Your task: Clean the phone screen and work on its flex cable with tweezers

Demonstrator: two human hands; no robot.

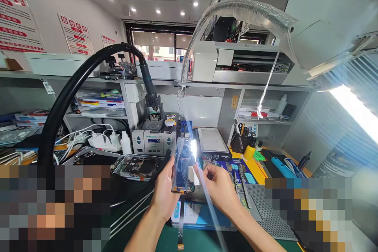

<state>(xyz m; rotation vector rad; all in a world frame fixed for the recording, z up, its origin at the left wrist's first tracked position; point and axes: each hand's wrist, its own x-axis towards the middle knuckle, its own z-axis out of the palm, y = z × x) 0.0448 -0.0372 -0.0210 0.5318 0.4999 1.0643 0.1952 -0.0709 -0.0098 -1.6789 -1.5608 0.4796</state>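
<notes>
Left of the centre, the left hand [163,191] grips the screen panel [182,165] by its left side, perhaps so that its face is free. The panel is in the middle of the frame, above the table [169,242]. Next, the right hand [219,186] has its fingers curled at the white tab [192,177]; whether they pinch it, I cannot tell. At upper right, a lamp [352,104] probably serves to light the work.
</notes>
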